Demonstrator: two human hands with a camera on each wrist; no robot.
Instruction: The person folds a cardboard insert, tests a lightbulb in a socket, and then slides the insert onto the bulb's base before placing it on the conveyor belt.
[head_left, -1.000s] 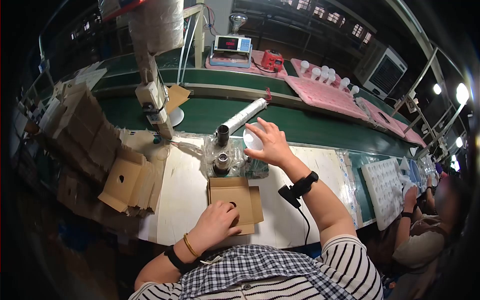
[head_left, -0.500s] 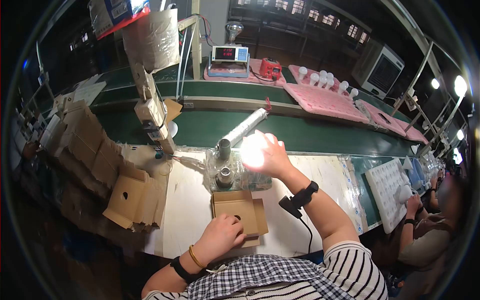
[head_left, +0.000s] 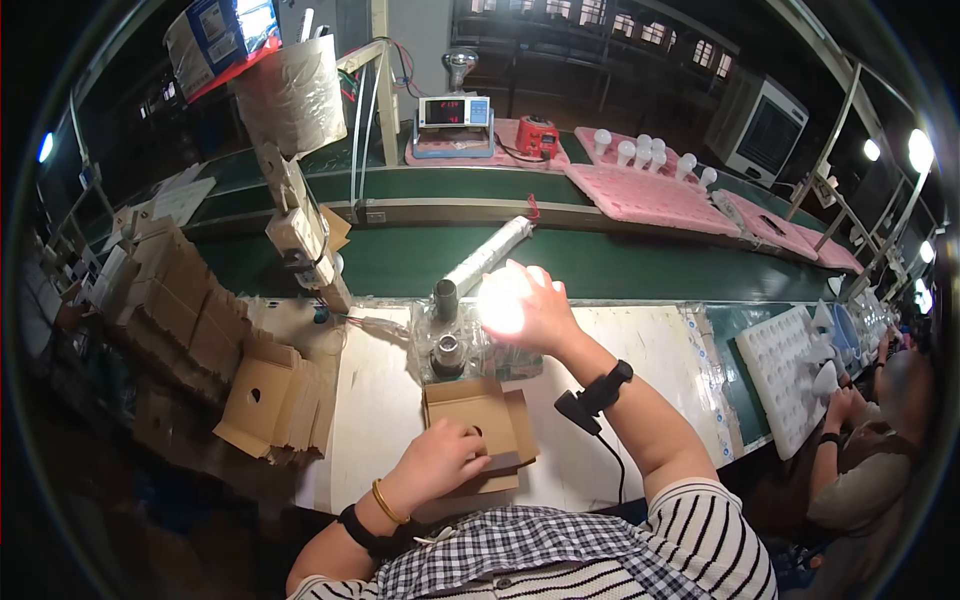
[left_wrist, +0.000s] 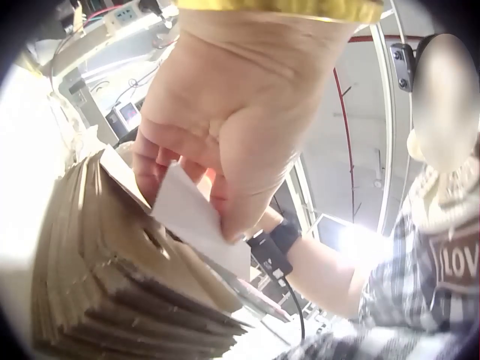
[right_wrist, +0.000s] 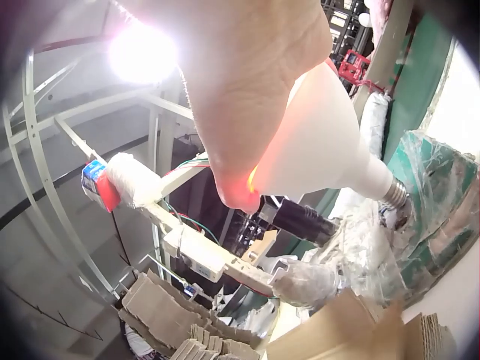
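— How is the right hand (head_left: 548,318) placed?
— Curled round a lit, reflector-shaped bulb (right_wrist: 315,146), its screw base at the plastic-wrapped block (right_wrist: 431,176).
— And the left hand (head_left: 438,455)?
— It pinches a pale cardboard flap (left_wrist: 191,214), near the checked apron (head_left: 500,545).
— Farther out?
— A digital meter (head_left: 455,112) beyond the green belt (head_left: 630,268), white bulbs (head_left: 626,152) on pink foam (head_left: 640,197) to its right.

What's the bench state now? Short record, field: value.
left hand: at box, pinching a pale flap
right hand: gripping bulb
bulb: lit, base down at the plastic-wrapped mount
meter: red digits showing
other bulbs: unlit, on pink foam
cartons: stacked at the person's left
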